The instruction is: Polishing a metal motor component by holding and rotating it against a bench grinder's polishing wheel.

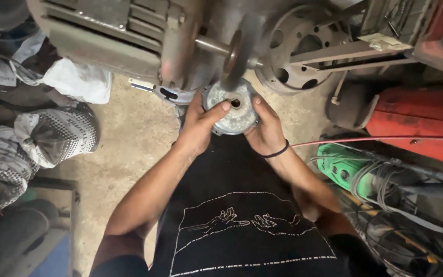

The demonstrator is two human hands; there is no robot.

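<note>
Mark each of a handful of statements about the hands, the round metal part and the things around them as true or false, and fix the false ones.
1. Both hands grip the round metal part. True: the left hand and the right hand hold it from either side.
2. The round part has a hole in its middle. True.
3. The black band is on the left wrist. False: the black band is on the right wrist.
4. The green machine lies on the person's left. False: it lies to the right, beside the right forearm.
5. A blurred grinding wheel sits on a shaft just above the part. True.
</note>
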